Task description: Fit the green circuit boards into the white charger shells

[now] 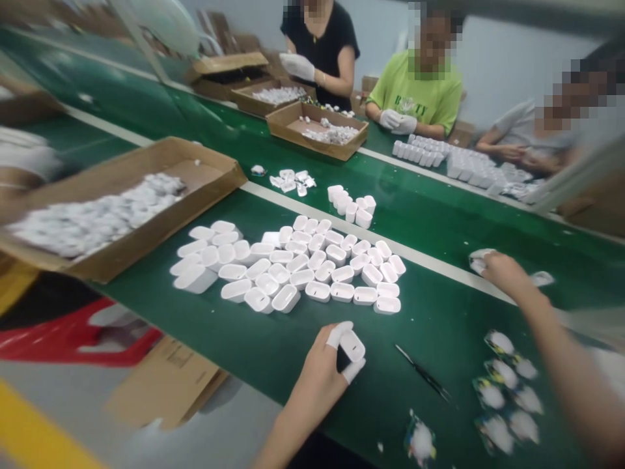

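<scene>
My left hand [319,365], with white covers on its fingertips, grips a small white plastic housing [352,346] that has a dark slot in its end. Out over the belt on the right is my right hand [505,273]. Its fingers are bent together and their tips look white; blur hides what they hold, if anything. Close to that hand lies a flat white piece [541,279]. Tweezers [424,372] rest on the green surface between my arms. Small circuit boards with white tops [498,396] sit by my right forearm, and one more board [420,440] lies nearer me.
Many open white housings [293,264] stand grouped ahead of my left hand. More housings [351,205] and flat white parts [293,182] are farther back. A cardboard tray [215,189] of white pieces stands at left. Across the belt, several people work beside another tray [336,153] and stacked white parts [469,163].
</scene>
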Tool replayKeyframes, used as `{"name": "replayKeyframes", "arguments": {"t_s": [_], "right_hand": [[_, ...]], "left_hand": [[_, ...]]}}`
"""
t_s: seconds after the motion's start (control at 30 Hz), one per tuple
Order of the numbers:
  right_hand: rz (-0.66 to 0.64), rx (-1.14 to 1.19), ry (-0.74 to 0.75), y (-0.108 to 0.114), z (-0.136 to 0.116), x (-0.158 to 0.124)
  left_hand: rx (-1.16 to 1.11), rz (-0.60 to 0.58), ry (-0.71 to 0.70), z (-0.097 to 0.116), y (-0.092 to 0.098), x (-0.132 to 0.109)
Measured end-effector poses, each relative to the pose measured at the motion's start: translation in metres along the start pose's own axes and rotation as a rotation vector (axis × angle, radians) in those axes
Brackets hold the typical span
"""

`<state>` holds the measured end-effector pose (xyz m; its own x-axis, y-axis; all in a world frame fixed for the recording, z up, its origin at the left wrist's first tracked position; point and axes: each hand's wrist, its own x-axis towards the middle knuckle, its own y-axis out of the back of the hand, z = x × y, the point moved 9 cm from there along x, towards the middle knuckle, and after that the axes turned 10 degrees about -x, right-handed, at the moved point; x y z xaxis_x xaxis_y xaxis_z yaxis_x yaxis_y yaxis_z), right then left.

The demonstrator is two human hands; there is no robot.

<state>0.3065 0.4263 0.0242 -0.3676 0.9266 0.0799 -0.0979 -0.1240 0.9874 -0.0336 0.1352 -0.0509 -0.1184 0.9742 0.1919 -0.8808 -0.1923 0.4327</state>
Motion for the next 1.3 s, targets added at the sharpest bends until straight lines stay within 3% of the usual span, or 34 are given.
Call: {"name": "replayKeyframes", "arguments": {"t_s": [0.1, 0.23, 0.37, 0.47, 0.57, 0.67, 0.83, 1.2, 1.3], "right_hand": [[0.095, 0.169, -0.137, 0.032, -0.011, -0.035], [0.168, 0.426, -0.184, 0.066, -0.057, -0.122], [0.264, 0.974, 0.013, 0.108, -0.135, -0.212], [0.338, 1.157, 0.111, 0.134, -0.181, -0.250], [0.406, 1.221, 0.186, 0.143, -0.210, -0.263], [0.435, 1.251, 0.217, 0.138, -0.224, -0.269], [0.408, 1.209, 0.162, 0.127, -0.232, -0.282], [0.422, 1.125, 0.135, 0.123, -0.241, -0.292], [0.358, 1.151, 0.082, 0.115, -0.244, -0.295]], "left_hand": [[-0.161, -0.074, -0.022, 0.017, -0.004, -0.002], [-0.329, -0.144, -0.058, 0.046, -0.005, -0.006], [-0.467, -0.230, -0.186, 0.078, -0.011, -0.014], [-0.559, -0.310, -0.294, 0.096, -0.016, -0.022], [-0.601, -0.385, -0.366, 0.107, -0.020, -0.031], [-0.593, -0.416, -0.428, 0.116, -0.018, -0.040], [-0.547, -0.449, -0.407, 0.120, -0.017, -0.048], [-0.486, -0.488, -0.395, 0.127, -0.016, -0.055], [-0.459, -0.474, -0.400, 0.126, -0.016, -0.054]]}}
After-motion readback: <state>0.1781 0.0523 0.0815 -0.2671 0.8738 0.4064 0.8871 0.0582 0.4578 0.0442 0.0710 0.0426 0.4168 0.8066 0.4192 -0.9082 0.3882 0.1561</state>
